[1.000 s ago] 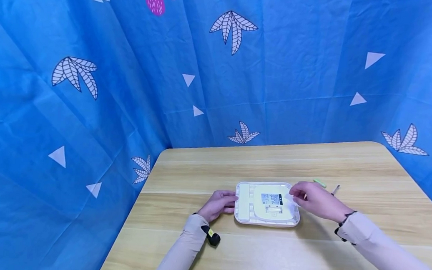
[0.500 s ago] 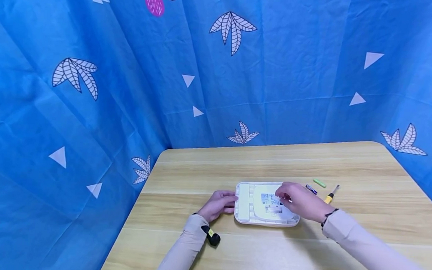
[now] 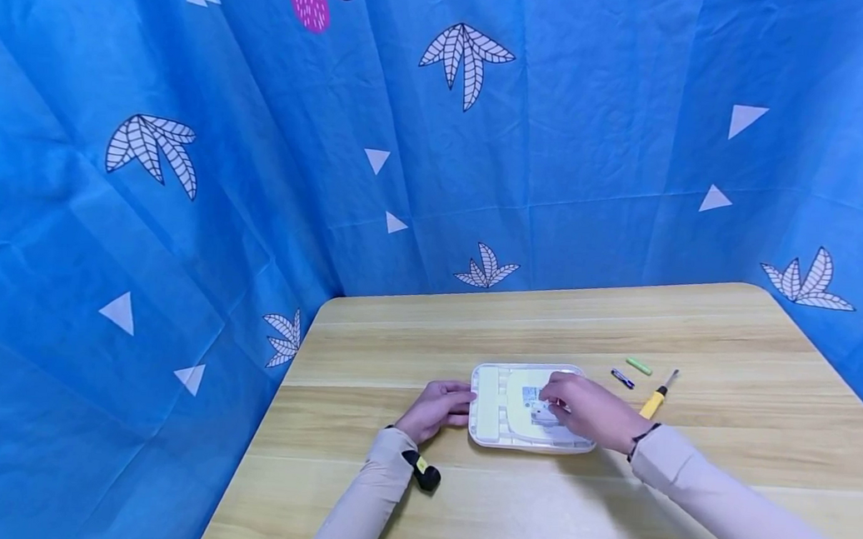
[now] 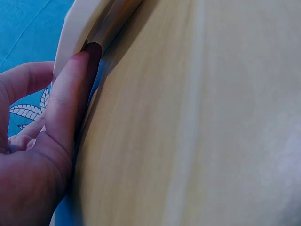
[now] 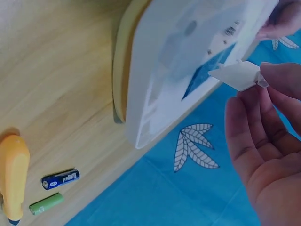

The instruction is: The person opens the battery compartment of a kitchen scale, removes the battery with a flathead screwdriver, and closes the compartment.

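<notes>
While both sleeved forearms reach in from the near edge, the wooden surface (image 3: 505,508) carries the following, listed from nearest to farthest.

Left hand (image 3: 433,407): rests at the left edge of the white device, thumb laid straight along its rim in the left wrist view, the other fingers loosely bent behind and clasping nothing. A black and yellow band sits on the wrist.

White device (image 3: 500,408): a flat, square plastic unit with rounded corners, lying underside up near the middle of the surface. A raised cream-tinted panel fills most of the underside, with a printed label near its centre; a narrow ribbed strip runs along the left side. The right wrist view shows a darker opening in the panel.

Right hand (image 3: 590,412): lies over the right half of the device, fingertips at the label area. Thumb and fingertips pinch a small white plastic cover (image 5: 237,75), held just above the opening; whether it touches the device cannot be told.

Yellow-handled screwdriver (image 3: 656,394): lies to the right of the device, near the right wrist, tip pointing away.

Blue battery (image 3: 623,378) and green battery (image 3: 638,366): lie just beyond the screwdriver, close together but apart, right of the device's far corner.

Blue curtain (image 3: 441,136): printed with white leaves and triangles, it encloses the surface at the back and both sides.
</notes>
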A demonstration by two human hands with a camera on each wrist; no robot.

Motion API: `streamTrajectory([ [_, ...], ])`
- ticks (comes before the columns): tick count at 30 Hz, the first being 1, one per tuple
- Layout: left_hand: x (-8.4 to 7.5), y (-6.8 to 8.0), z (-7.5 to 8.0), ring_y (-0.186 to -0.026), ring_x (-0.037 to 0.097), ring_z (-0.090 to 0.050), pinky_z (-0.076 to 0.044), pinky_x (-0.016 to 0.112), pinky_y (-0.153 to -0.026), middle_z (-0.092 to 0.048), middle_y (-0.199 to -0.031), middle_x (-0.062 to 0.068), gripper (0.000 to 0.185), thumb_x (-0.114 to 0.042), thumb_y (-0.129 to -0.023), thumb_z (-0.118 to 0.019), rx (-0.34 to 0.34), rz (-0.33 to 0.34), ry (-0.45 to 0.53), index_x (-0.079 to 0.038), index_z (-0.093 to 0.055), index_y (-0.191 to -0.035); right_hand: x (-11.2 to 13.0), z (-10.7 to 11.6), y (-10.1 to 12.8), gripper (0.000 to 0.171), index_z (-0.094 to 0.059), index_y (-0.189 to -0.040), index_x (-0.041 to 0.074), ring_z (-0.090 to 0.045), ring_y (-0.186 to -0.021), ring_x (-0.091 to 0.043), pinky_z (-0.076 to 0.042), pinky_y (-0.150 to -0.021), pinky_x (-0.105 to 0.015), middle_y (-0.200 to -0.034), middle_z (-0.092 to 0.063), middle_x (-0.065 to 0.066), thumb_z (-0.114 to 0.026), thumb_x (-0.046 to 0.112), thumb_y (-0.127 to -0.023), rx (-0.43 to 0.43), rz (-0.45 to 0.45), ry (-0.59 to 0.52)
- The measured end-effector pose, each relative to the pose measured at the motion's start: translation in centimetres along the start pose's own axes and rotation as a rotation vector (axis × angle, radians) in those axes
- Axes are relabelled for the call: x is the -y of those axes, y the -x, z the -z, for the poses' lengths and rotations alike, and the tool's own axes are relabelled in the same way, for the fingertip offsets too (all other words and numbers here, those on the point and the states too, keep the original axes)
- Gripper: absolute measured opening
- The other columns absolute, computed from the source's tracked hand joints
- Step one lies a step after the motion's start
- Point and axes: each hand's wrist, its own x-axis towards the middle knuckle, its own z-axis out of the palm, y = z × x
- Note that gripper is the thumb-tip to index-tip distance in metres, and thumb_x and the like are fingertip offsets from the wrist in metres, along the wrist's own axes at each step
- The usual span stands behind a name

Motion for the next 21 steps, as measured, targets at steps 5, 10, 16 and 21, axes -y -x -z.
streamTrajectory([
  [5,0.0,0.0,0.0,-0.092,0.016,-0.077,-0.068,0.028,-0.083,-0.077,-0.114,0.016,0.04,-0.008,-0.098,-0.068,0.0,-0.003,-0.002,0.009,-0.06,-0.132,0.1,-0.9,0.1,0.018,-0.077,-0.099,0.009,-0.059,-0.082,-0.005,-0.061,-0.072,-0.027,-0.091,-0.07,0.001,-0.072,-0.005,-0.089,-0.026,0.052,0.048],
  [10,0.1,-0.1,0.1,-0.094,0.017,-0.077,-0.067,0.029,-0.085,-0.076,-0.116,0.017,0.042,-0.009,-0.098,-0.068,0.001,-0.003,-0.006,0.01,-0.058,-0.134,0.4,-1.7,0.5,0.016,-0.077,-0.095,0.011,-0.062,-0.084,-0.009,-0.062,-0.073,-0.027,-0.091,-0.07,0.0,-0.073,-0.002,-0.088,-0.039,0.071,0.115],
  [16,0.1,0.0,0.1,-0.093,0.016,-0.077,-0.067,0.028,-0.085,-0.076,-0.118,0.019,0.043,-0.009,-0.098,-0.068,-0.003,-0.002,-0.005,0.01,-0.058,-0.135,0.9,-2.3,0.7,0.013,-0.078,-0.098,0.011,-0.066,-0.088,-0.015,-0.064,-0.074,-0.03,-0.095,-0.071,-0.003,-0.075,0.001,-0.089,-0.062,0.068,0.205],
  [21,-0.1,0.1,0.0,-0.093,0.016,-0.077,-0.067,0.028,-0.084,-0.075,-0.118,0.018,0.042,-0.009,-0.098,-0.069,-0.005,0.001,-0.004,0.009,-0.059,-0.134,0.8,-2.9,1.0,0.014,-0.078,-0.096,0.013,-0.065,-0.087,-0.014,-0.063,-0.072,-0.03,-0.094,-0.069,-0.001,-0.075,0.002,-0.088,-0.082,0.1,0.23],
])
